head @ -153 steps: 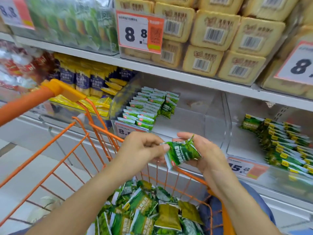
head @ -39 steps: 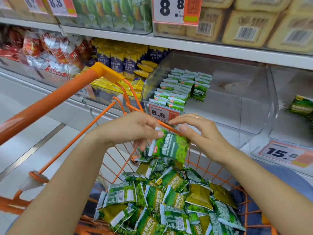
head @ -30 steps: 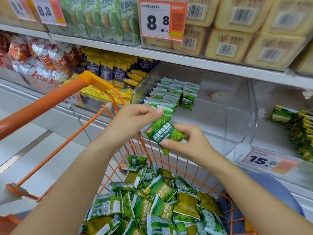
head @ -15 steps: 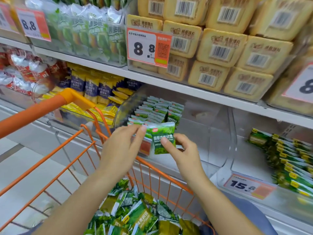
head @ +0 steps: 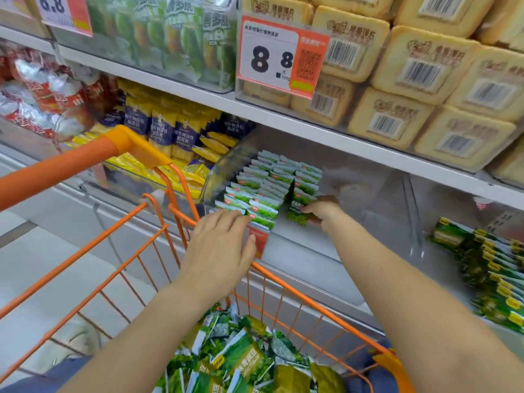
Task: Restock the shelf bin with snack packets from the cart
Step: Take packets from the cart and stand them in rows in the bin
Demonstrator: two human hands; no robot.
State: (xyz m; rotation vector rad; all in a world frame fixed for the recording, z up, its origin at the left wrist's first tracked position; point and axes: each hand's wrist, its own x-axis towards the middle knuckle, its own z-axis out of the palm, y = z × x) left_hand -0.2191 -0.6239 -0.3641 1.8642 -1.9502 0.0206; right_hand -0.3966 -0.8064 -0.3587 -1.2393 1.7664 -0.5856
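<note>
The right hand pinches 1 green packet at the front of the right row in the clear bin. The left hand is open, fingers flat on the front left packets. The packet looks light, soft and crinkly, so hold its edges. More wait in the cart.

head-worn view, angled forward and down, close over cart and shelf bin

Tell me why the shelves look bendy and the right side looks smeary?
Head view: the wide-angle lens bows the white metal shelf edge; the green and yellow packets at the right edge are smeared by motion blur; the clear plastic shelf bin carries whitish glare; the right hand gripping a green snack packet looks soft.
</note>
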